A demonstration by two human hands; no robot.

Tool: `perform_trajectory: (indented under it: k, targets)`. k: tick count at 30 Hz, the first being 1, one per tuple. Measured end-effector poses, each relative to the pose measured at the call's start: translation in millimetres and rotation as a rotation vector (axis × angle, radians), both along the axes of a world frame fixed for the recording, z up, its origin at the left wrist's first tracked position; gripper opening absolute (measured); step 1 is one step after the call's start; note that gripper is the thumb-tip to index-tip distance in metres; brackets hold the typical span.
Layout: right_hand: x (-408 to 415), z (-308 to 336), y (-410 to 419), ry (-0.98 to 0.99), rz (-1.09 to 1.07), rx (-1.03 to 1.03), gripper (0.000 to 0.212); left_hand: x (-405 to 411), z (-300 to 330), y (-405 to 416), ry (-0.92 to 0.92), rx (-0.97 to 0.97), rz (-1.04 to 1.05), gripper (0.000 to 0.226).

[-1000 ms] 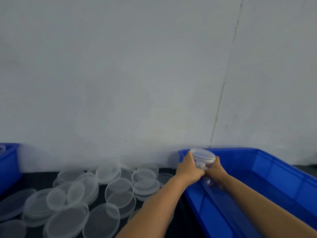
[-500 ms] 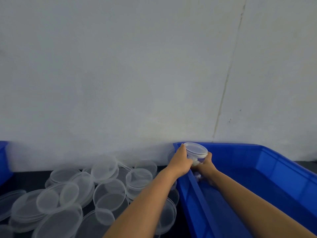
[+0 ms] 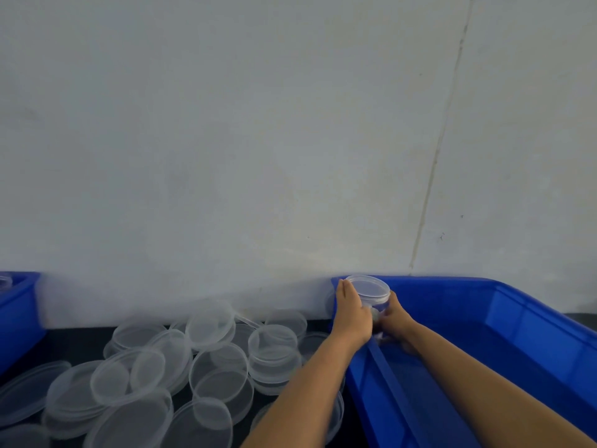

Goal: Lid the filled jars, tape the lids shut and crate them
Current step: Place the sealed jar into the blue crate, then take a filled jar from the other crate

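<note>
A clear lidded plastic jar [image 3: 370, 291] sits in the far left corner of the big blue crate [image 3: 517, 324]. My left hand [image 3: 350, 313] wraps round the jar's left side from over the crate's rim. My right hand [image 3: 394, 318] holds its lower right side, inside the crate. The jar's lower part is hidden by my hands. I see no tape.
Several loose clear lids [image 3: 206, 357] lie scattered and stacked on the dark table left of the crate. A second blue crate [image 3: 17, 315] stands at the far left edge. A pale wall rises right behind everything.
Both hands stay on the jar in the crate's corner. The view has shifted slightly, so the far left crate shows more again; the jar itself has hardly moved.
</note>
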State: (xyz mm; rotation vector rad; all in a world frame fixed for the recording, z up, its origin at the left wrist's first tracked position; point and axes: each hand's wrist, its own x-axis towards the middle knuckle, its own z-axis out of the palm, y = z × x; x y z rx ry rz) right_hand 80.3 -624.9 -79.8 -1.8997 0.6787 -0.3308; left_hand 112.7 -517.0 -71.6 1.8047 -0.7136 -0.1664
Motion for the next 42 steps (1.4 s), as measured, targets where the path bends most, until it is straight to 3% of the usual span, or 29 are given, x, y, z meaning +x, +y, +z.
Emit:
perform_trajectory:
  k: [10,13,16,19,29,36,38,42]
  targets:
    - [6,0,14,0.036,-0.049,0.004,0.069,0,3,5,0.035,0.095,-0.041,0.068]
    - [3,8,19,0.084,-0.077,0.040,0.071,1,12,14,0.090,0.114,-0.067,0.061]
    - [0,25,27,0.116,-0.155,-0.007,0.074,5,23,33,0.102,0.114,0.012,0.039]
    - [-7,49,50,0.115,-0.235,-0.111,0.065,6,35,65,0.059,0.162,0.022,0.040]
    - [-49,92,202,-0.150,-0.062,-0.154,0.048,-59,65,215,0.166,-0.103,0.105,0.033]
    - [-80,70,323,-0.224,0.027,0.023,0.039,-121,60,323,0.351,-0.310,0.253,0.029]
    - [-86,60,361,-0.219,0.071,0.071,0.037,-131,56,357,0.336,-0.277,0.296,0.028]
    - [-84,52,421,-0.217,0.168,0.086,0.031,-131,57,420,0.193,-0.009,0.373,0.024]
